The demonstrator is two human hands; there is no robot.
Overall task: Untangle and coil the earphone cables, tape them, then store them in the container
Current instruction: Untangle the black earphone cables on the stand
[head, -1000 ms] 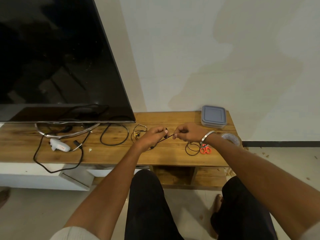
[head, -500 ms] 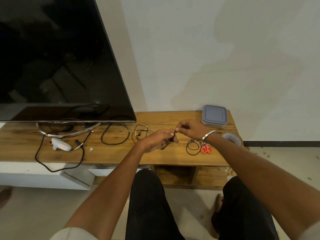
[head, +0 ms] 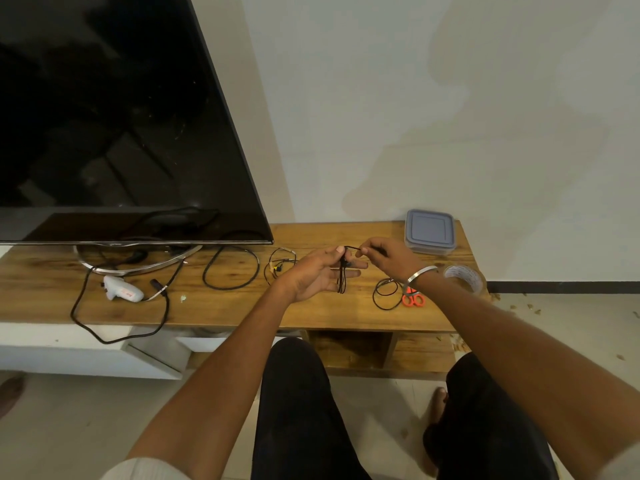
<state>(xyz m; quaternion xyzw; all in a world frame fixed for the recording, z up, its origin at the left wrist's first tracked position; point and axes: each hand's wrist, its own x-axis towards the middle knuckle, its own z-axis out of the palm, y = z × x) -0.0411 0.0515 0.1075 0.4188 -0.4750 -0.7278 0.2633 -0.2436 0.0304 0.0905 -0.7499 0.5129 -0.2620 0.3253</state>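
Note:
A black earphone cable (head: pixel 343 275) hangs in loops around the fingers of my left hand (head: pixel 320 273), palm turned up above the wooden TV stand (head: pixel 214 306). My right hand (head: pixel 389 254) pinches the cable's free end just right of the left fingertips. A second black earphone coil (head: pixel 386 292) lies on the stand below my right wrist. Another small tangle with yellow bits (head: pixel 278 263) lies left of my left hand. The lidded grey container (head: pixel 429 232) sits at the back right. A clear tape roll (head: pixel 464 277) stands at the right edge.
Orange scissors (head: pixel 412 299) lie beside the second coil. A large TV (head: pixel 114 126) fills the left, its stand ring (head: pixel 138 263) on the wood. A thick black cable loop (head: pixel 230 268), a white adapter (head: pixel 121 289) and a power cord (head: pixel 117 327) lie left. My knees are below.
The cable was stretched straight between both hands; now it is wound in loops around my left fingers, and my right hand has risen slightly with the free end.

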